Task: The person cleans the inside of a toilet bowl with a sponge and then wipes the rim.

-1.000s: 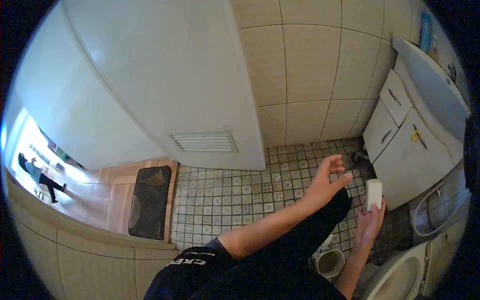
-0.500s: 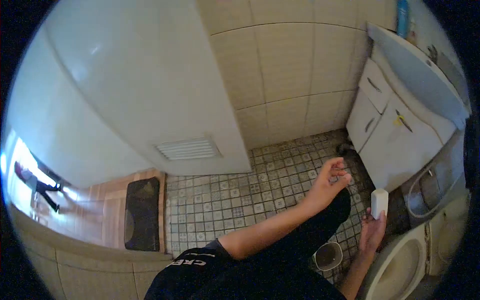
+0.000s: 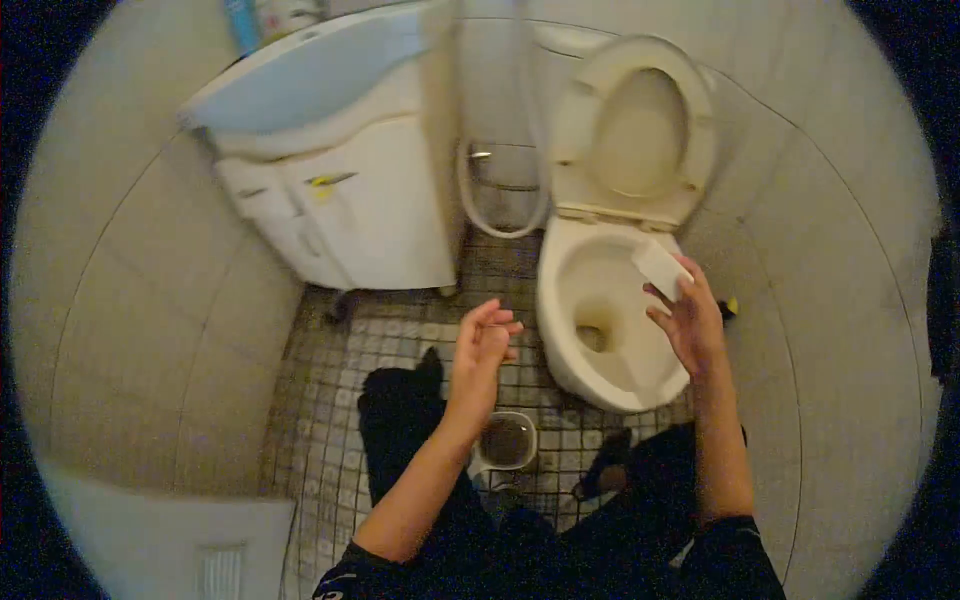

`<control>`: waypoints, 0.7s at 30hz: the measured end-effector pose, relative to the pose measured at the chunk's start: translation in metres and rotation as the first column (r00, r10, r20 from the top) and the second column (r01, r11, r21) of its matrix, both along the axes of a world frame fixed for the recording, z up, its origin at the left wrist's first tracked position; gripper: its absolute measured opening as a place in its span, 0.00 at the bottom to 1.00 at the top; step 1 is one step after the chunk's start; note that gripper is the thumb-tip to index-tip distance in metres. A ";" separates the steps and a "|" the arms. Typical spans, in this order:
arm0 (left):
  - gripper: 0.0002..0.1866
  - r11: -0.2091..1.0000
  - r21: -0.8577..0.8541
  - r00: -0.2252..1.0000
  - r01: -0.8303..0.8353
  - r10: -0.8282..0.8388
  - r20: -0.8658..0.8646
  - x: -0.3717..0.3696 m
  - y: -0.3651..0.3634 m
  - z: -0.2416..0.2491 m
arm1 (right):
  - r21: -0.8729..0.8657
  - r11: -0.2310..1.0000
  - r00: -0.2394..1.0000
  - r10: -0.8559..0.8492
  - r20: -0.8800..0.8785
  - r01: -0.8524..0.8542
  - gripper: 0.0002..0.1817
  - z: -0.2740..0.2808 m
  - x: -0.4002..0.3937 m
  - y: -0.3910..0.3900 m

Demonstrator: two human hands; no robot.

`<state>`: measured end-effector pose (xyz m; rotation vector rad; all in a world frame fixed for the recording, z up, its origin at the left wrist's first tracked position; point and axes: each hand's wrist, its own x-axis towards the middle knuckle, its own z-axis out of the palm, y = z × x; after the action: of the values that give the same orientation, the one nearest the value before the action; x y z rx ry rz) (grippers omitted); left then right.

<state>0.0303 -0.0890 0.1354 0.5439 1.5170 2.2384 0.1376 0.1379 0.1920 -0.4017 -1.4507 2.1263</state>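
In my right hand [image 3: 697, 318] is a small white box-shaped container [image 3: 660, 269], gripped between thumb and fingers. It tilts over the right side of the toilet bowl [image 3: 560, 345]; what it contains cannot be made out. A pale streak shows on the bowl's inner front wall below it. My left hand [image 3: 483, 352] hovers left of the toilet, holding nothing, its fingers loosely bent and apart. The toilet seat and lid [image 3: 640, 130] are raised.
A white sink cabinet [image 3: 385, 215] stands at the back left. A shower hose [image 3: 505, 235] hangs between it and the toilet. On the tiled floor, a white dipper [image 3: 508, 440] sits between my legs. The door [image 3: 170, 530] is at lower left.
My view has swung right, from the door to the toilet. My right hand has brought the white container over the bowl and tilted it. My left hand stays without anything in it.
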 end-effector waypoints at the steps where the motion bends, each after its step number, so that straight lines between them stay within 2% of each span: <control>1: 0.20 0.999 -0.016 0.998 0.049 -0.050 -0.042 -0.005 0.017 -0.001 | -0.017 1.000 1.000 -0.020 0.013 0.020 0.20 -0.002 0.008 0.017; 4: 0.18 0.986 -0.012 0.982 0.168 -0.168 -0.088 -0.021 0.063 0.001 | -0.041 0.996 0.996 -0.083 0.036 0.085 0.20 -0.021 0.019 0.057; 6: 0.17 0.975 -0.029 0.959 0.218 -0.220 -0.180 -0.029 0.080 0.002 | 0.129 0.986 0.966 -0.130 0.225 0.102 0.21 -0.023 0.018 0.062; 7: 0.18 0.969 0.000 0.951 0.247 -0.242 -0.191 -0.038 0.094 -0.011 | 0.253 0.965 0.938 -0.143 0.314 0.063 0.25 -0.051 0.010 0.082; 8: 0.18 0.965 -0.004 0.948 0.263 -0.260 -0.182 -0.044 0.098 -0.019 | 0.249 0.965 0.933 -0.158 0.323 0.077 0.25 -0.066 0.006 0.087; 9: 0.18 0.967 -0.027 0.954 0.252 -0.253 -0.158 -0.049 0.101 -0.026 | 0.576 0.810 0.861 -0.215 0.460 -0.105 0.27 -0.078 0.000 0.089; 10: 0.18 0.970 -0.050 0.960 0.240 -0.245 -0.136 -0.055 0.104 -0.033 | 0.774 0.537 0.770 -0.317 0.553 -0.335 0.29 -0.093 -0.007 0.091; 12: 0.17 0.966 -0.086 0.964 0.242 -0.250 -0.093 -0.063 0.103 -0.047 | 0.735 0.318 0.687 -0.267 0.675 -0.599 0.32 -0.142 -0.015 0.094; 14: 0.16 0.938 -0.261 0.959 0.228 -0.263 -0.108 -0.070 0.101 -0.059 | 0.535 0.087 0.519 -0.156 0.841 -0.840 0.31 -0.175 -0.023 0.088; 15: 0.16 0.938 -0.227 0.952 0.260 -0.288 -0.099 -0.071 0.102 -0.050 | 0.527 0.094 0.511 -0.152 0.846 -0.844 0.31 -0.176 -0.027 0.080; 17: 0.16 0.929 -0.229 0.931 0.292 -0.331 -0.153 -0.076 0.103 -0.041 | 0.352 0.002 0.351 -0.082 0.933 -0.936 0.30 -0.176 -0.033 0.067; 18: 0.17 0.920 -0.228 0.907 0.317 -0.365 -0.210 -0.078 0.103 -0.039 | 0.346 0.012 0.344 -0.082 0.935 -0.938 0.30 -0.182 -0.034 0.063; 21: 0.17 0.897 -0.306 0.905 0.318 -0.383 -0.184 -0.084 0.101 -0.035 | 0.311 0.025 0.307 -0.093 0.947 -0.950 0.26 -0.207 -0.037 0.064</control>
<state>-0.0539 0.0122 0.1000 0.9483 1.6485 1.7046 0.1001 0.2018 -0.0151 -0.2948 -3.6978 0.6396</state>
